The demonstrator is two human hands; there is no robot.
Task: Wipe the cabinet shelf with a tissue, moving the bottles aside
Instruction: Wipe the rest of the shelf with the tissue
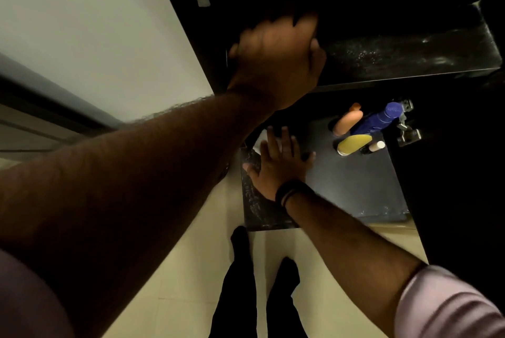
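Observation:
My left hand (276, 56) rests on the front edge of an upper dark shelf (410, 56), fingers curled over it. Lower down, my right hand (278, 162) lies flat with fingers spread on a white tissue (259, 143) at the left side of the lower dark shelf (355, 182). Four bottles stand grouped at the shelf's far right: an orange bottle (347, 120), a blue bottle (378, 119), a yellow bottle (352, 144) and a small white-capped bottle (375, 146). Most of the tissue is hidden under my hand.
An open white cabinet door (95, 37) stands at the left. Metal hinges (407, 130) sit on the right wall by the bottles. The cabinet interior above is dark. Below are a cream tiled floor (191, 269) and my legs (259, 283).

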